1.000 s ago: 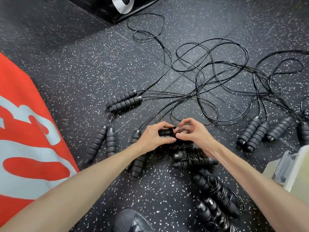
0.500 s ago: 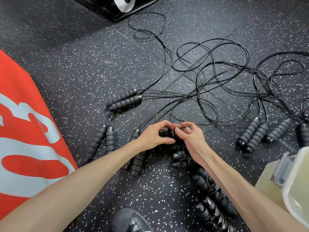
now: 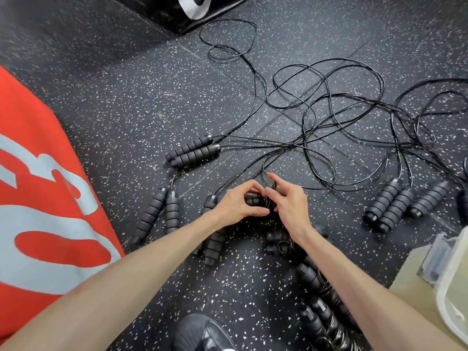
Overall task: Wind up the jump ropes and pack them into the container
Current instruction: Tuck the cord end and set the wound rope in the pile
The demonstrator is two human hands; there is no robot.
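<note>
The left hand (image 3: 234,203) grips the handles of a jump rope (image 3: 253,199), their long axis lying left to right just above the floor (image 3: 126,97). Touching them, the right hand (image 3: 291,203) pinches the cord with its other fingers (image 3: 274,177) spread. The container (image 3: 453,282) sits far right, nearer that hand.

left hand (image 3: 234,205) grips jump-rope handles (image 3: 253,200); right hand (image 3: 291,206) pinches cord | container (image 3: 450,274) lower right

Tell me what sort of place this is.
Probably a gym or fitness studio: black speckled rubber floor tiles, many black jump ropes with ribbed foam handles, and a red padded mat with grey lettering.
</note>
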